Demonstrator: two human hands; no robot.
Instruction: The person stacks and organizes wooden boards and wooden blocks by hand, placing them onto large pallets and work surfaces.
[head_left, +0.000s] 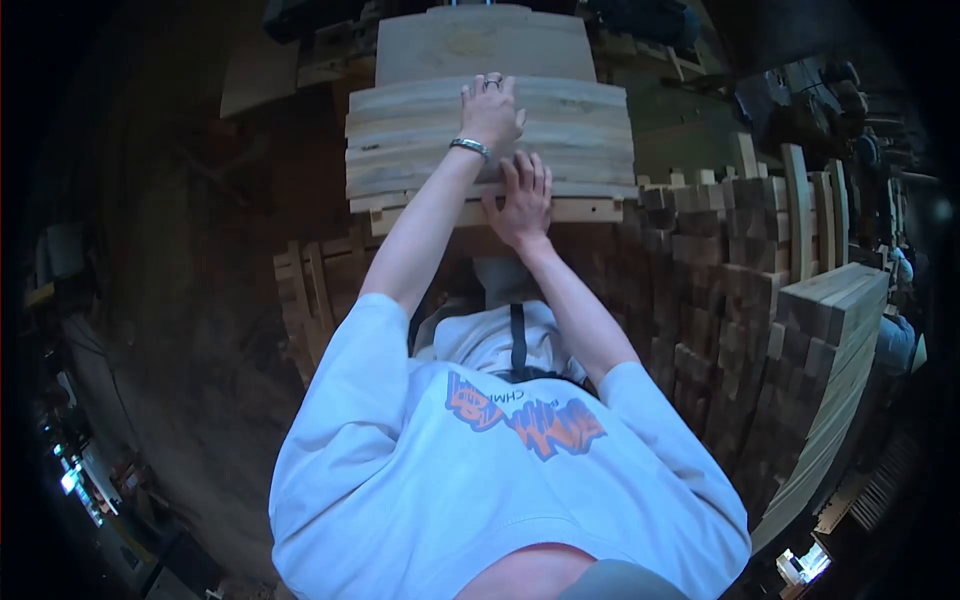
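The person's left hand [492, 110] lay flat, fingers spread wide, on the top board of a stack of pale wooden boards [560, 130]; it gripped nothing, only pressed down on the upper face, and a ring showed on one finger and a metal bracelet [470, 147] circled the wrist. The right hand [521, 200] rested just below it at the near edge of the same stack, palm down, fingers extended and close together over the edge of the boards; whether the fingertips curled beneath a board could not be told, so its hold remained uncertain. The stack sat straight ahead of the person, at arm's reach, on a narrower wooden base strip [580, 211] that jutted out to the right beneath it; a further lighter panel [480, 45] lay beyond the stack, partly overlapped by it. To the right stood a large pile of darker cut wood blocks [720, 270], with upright slats [800, 200] behind them and a bundle of long pale planks [835, 330] leaning nearer the person. The person wore a pale blue shirt [400, 480] with an orange and blue print; the floor on the left was dim.
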